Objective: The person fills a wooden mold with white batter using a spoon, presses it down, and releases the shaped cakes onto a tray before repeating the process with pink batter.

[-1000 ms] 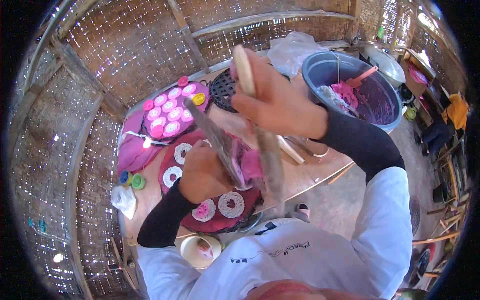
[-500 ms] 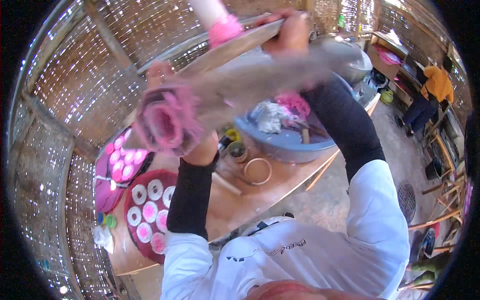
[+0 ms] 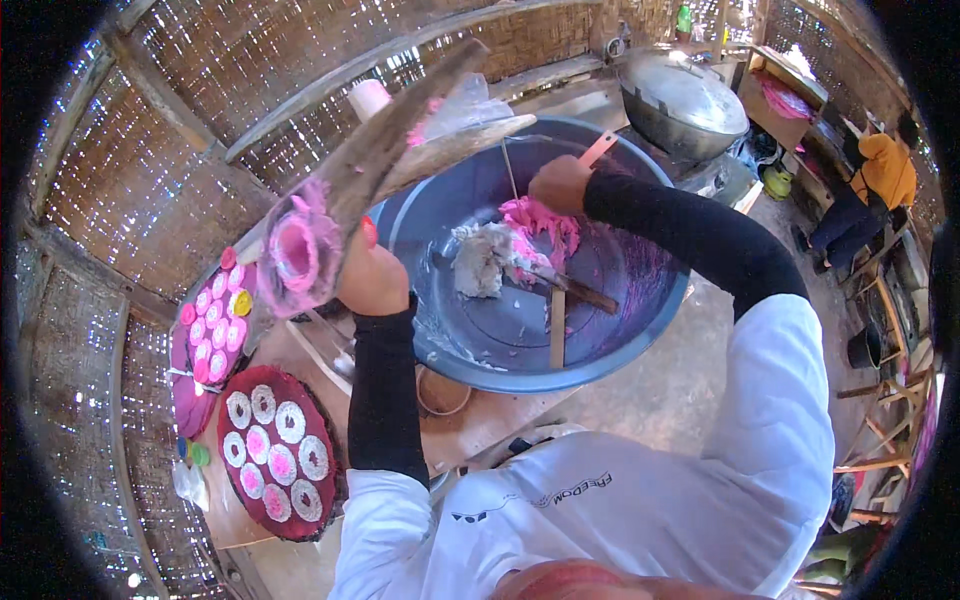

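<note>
My left hand (image 3: 372,275) is closed around a wooden hand press (image 3: 385,150), just beside its tube end. Pink dough (image 3: 293,248) rings and fills that end, partly wrapped in clear film. The press's two long wooden arms spread apart toward the upper right. Over the wide blue basin (image 3: 430,345), my right hand (image 3: 560,185) grips a flat tool with a pink handle (image 3: 600,148); its lower end is hidden. Below that hand lies a lump of bright pink dough (image 3: 545,228), touching a greyish-white lump (image 3: 482,262). Wooden sticks (image 3: 557,325) rest in the basin.
Left on the table, a dark red round tray (image 3: 262,520) bears white and pink dough rings; another pink-covered tray (image 3: 185,350) stands beyond it. A large lidded metal pot (image 3: 685,95) sits behind the basin. At the right, a person in an orange top (image 3: 885,170) stands turned away.
My right hand has left the press arms and come down into the basin, where it grips the pink-handled tool. My left hand keeps the press, whose arms now point more steeply upward.
</note>
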A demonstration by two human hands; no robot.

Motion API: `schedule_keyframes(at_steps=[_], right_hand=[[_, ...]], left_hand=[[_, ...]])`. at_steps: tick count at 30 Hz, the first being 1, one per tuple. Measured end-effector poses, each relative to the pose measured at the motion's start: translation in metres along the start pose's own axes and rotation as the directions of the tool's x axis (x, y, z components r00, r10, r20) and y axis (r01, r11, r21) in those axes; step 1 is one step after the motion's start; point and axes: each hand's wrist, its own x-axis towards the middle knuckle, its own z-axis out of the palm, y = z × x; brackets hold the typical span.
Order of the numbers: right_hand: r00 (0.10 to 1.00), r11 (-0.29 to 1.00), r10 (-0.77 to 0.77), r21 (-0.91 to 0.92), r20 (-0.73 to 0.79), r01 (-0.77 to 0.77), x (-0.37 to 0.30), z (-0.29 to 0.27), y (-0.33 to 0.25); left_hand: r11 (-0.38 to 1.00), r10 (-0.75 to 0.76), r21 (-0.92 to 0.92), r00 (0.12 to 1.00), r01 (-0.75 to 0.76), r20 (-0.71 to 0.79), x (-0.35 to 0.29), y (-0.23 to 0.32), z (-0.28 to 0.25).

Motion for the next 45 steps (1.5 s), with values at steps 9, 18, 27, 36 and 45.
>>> schedule_keyframes(at_steps=[9,18,27,36,45], right_hand=[[0.932,0.974,-0.048,0.225,0.360,-0.037,-0.025,0.016,-0.062],[0.911,0.985,-0.087,0.171,0.404,0.018,-0.030,0.000,-0.065],[0.942,0.980,-0.198,0.049,0.272,0.192,0.004,-0.136,-0.023],[0.829,0.907,-0.390,-0.325,-0.401,0.269,0.114,-0.035,-0.027],[0.944,0.891,-0.294,0.401,0.148,0.215,-0.031,-0.010,-0.061]], left_hand=[[0.937,0.057,0.325,0.974,-0.127,0.218,-0.046,-0.096,-0.020],[0.930,0.128,0.327,0.982,-0.167,0.137,-0.033,-0.081,-0.010],[0.810,0.245,0.532,0.967,-0.246,0.073,-0.022,-0.071,-0.009],[0.762,0.259,0.596,0.963,-0.252,0.077,-0.025,-0.080,-0.014],[0.748,0.275,0.605,0.957,-0.273,0.091,-0.031,-0.084,-0.017]])
